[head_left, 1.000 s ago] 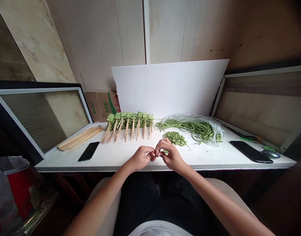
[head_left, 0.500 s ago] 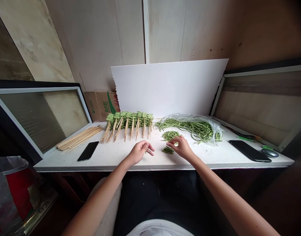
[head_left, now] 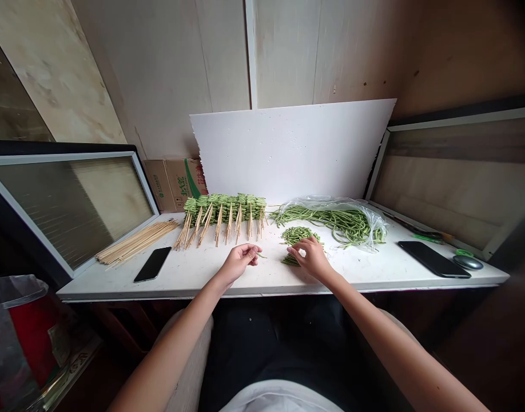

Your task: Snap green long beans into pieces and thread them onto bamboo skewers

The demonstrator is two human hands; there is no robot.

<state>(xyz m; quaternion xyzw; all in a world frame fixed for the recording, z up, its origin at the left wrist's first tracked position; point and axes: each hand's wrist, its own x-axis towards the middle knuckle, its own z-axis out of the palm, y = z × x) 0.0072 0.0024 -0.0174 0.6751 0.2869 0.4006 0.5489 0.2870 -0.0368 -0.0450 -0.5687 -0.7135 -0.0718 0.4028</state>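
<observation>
My left hand (head_left: 241, 261) is closed in a pinch above the front of the table, and a short piece of green bean (head_left: 262, 256) sticks out at its fingertips. My right hand (head_left: 310, 256) has thumb and forefinger brought together over a small row of cut bean pieces (head_left: 290, 260); what is in that pinch, if anything, is too small to make out. Just behind the right hand is a heap of cut bean pieces (head_left: 297, 233). Further back on the left, bean pieces on bamboo skewers (head_left: 228, 201) are stacked with their sticks towards me.
Loose bamboo skewers (head_left: 136, 241) and a phone (head_left: 152, 264) lie at the left. Long beans (head_left: 326, 220) in a clear plastic bag (head_left: 369, 213) lie at the back right. A black device (head_left: 432, 258) and a mouse (head_left: 467, 262) are near the right end. A white board (head_left: 292, 151) stands behind.
The left hand's fingers have closed together, and the bean piece now points right from the fingertips. My right hand has shifted slightly left and down over the small row.
</observation>
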